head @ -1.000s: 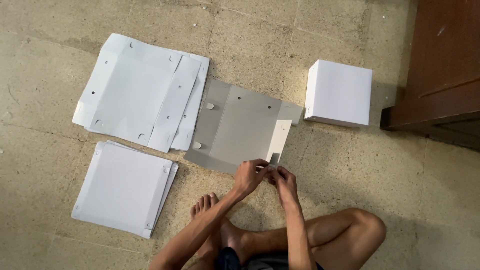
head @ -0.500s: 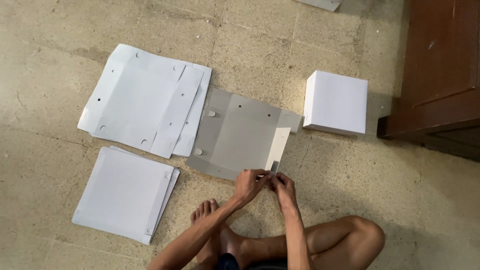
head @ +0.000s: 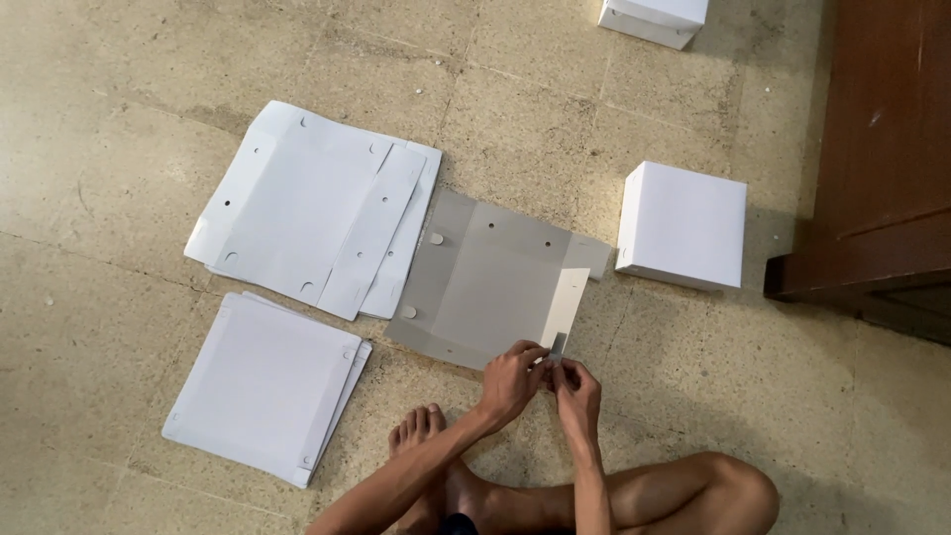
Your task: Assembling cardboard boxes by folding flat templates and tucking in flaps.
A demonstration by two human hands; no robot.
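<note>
A flat grey cardboard box blank (head: 490,282) lies on the stone floor in front of me, its white right-hand flap (head: 566,306) folded up. My left hand (head: 512,379) and my right hand (head: 577,386) meet at the near corner of that flap. Both pinch a small tab (head: 558,346) at the flap's lower end, fingers closed on it. My bare foot (head: 421,431) and folded leg (head: 674,495) rest just below the hands.
A pile of white flat blanks (head: 317,213) lies left of the grey one, and another white stack (head: 265,381) nearer me on the left. A folded white box (head: 684,223) stands to the right, another box (head: 654,18) at the top edge. Dark wooden furniture (head: 882,159) fills the right side.
The view has shifted so everything sits lower in frame, and a second box now shows at the top. Both hands stay at the flap's corner with little visible movement.
</note>
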